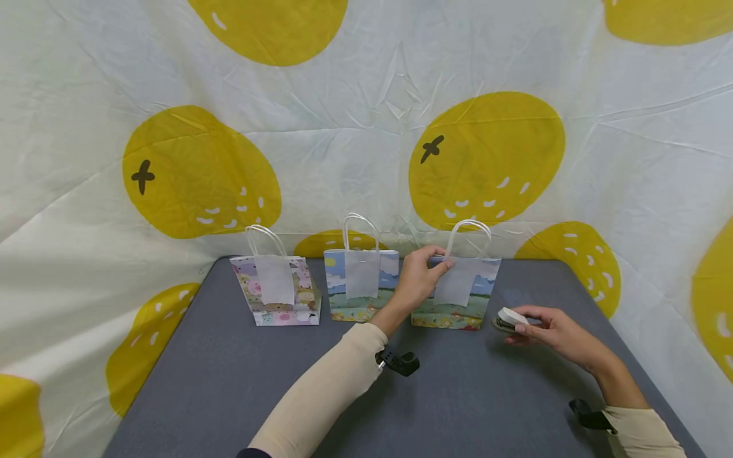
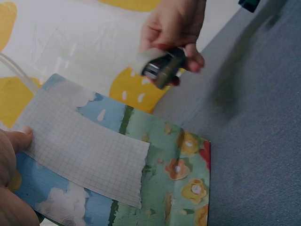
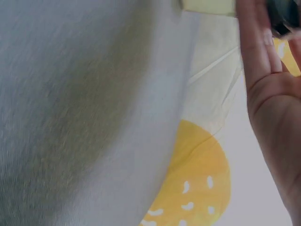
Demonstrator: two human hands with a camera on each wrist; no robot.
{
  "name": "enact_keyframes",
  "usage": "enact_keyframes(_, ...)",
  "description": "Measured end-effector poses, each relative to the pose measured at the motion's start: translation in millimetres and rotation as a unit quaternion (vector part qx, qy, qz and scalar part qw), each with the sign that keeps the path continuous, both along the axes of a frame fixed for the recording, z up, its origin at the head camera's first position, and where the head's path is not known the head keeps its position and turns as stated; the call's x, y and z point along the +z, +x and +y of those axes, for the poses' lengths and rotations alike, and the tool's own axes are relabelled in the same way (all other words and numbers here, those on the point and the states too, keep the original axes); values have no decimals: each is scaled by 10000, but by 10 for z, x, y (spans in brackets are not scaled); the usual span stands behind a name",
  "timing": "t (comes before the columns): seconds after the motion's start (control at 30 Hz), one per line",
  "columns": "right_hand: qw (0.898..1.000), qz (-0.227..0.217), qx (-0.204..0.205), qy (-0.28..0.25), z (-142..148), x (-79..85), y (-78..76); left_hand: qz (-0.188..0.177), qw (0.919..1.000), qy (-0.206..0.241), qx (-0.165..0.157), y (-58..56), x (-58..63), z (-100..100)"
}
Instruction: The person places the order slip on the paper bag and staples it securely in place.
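Observation:
At the top edge of the right-hand paper bag [image 1: 483, 286], my left hand [image 1: 420, 278] pinches a slip of squared paper [image 1: 456, 286] against the bag's front. In the left wrist view, the thumb lies on the slip's upper end [image 2: 89, 146], and the bag's flower-and-sky print [image 2: 193, 165] shows around it. My right hand [image 1: 561, 334] grips a small white and dark stapler [image 1: 511, 318] just right of that bag, apart from it. The right wrist view catches only part of the stapler [image 3: 284, 16] beside the fingers.
Two more handled bags stand to the left: a sky-print one [image 1: 338, 305] in the middle and a pink animal-print one [image 1: 286, 318] at far left. Each has a white slip on its front. The grey table [image 1: 229, 381] ends at a lemon-print cloth [image 1: 343, 172].

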State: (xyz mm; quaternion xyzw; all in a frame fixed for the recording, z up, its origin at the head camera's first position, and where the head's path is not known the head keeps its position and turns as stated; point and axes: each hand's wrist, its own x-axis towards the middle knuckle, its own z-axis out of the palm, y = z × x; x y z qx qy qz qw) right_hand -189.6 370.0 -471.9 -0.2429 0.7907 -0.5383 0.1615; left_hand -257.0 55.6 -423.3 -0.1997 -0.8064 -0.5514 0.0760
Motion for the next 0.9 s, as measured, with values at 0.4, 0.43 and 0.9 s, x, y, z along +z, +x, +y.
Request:
enact_keyframes(0.4, 9972, 120, -196, -717, -47, 187, -27, 39, 10000, 12, -4, 9, 4, -1)
enact_keyframes(0.43, 9967, 94, -164, -785, -54, 219, -30, 45, 10000, 13, -2, 6, 2, -1)
enact_keyframes(0.9, 9806, 584, -446, -1815, -202, 681, -109, -5, 10000, 5, 12, 2, 8, 1)
